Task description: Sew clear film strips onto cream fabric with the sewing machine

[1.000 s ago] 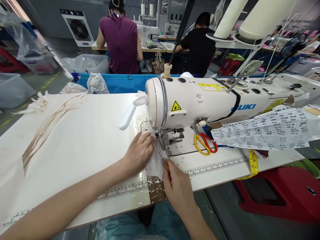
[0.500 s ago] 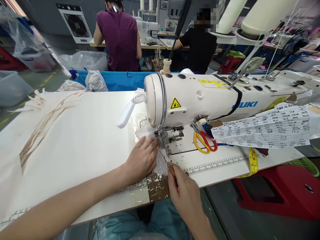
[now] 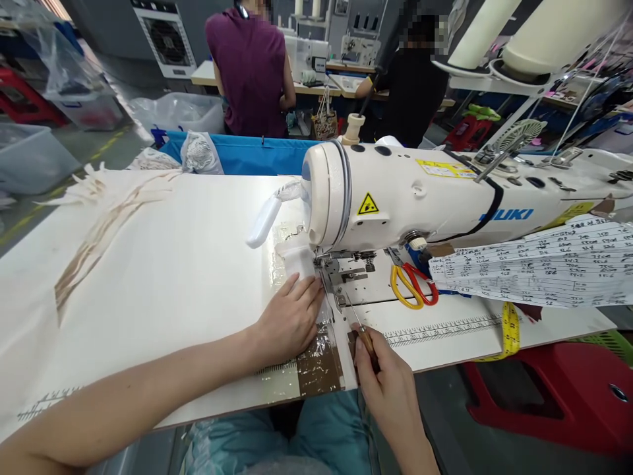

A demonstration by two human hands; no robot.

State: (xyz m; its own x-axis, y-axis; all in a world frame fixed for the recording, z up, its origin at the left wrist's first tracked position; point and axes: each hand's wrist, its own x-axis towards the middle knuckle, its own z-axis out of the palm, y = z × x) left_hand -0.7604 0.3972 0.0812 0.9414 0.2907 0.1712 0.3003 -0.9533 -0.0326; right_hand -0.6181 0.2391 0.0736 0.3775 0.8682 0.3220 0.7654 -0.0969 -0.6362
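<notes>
My left hand (image 3: 291,318) rests palm down on a small piece of thin white fabric (image 3: 299,261), fingers stretched out just left of the needle area. The fabric passes beside the presser foot of a white sewing machine (image 3: 390,194); its front part is largely hidden under my hand. In my right hand (image 3: 388,373) is an awl (image 3: 366,340) with a wooden handle, fingers closed around it. Its thin metal shaft points up and left toward the machine's plate, apart from the fabric.
Scissors (image 3: 413,287) with yellow and red handles lie under the machine arm, near a handwritten paper sheet (image 3: 534,264). A yellow tape measure (image 3: 510,330) hangs over the table edge. Cream fabric strips (image 3: 99,237) lie at left. A red stool (image 3: 558,396) stands at right; two people sit beyond.
The awl has drawn back from the presser foot toward the front right. More white fabric shows behind my left hand, which stays on it. The whole view has shifted slightly.
</notes>
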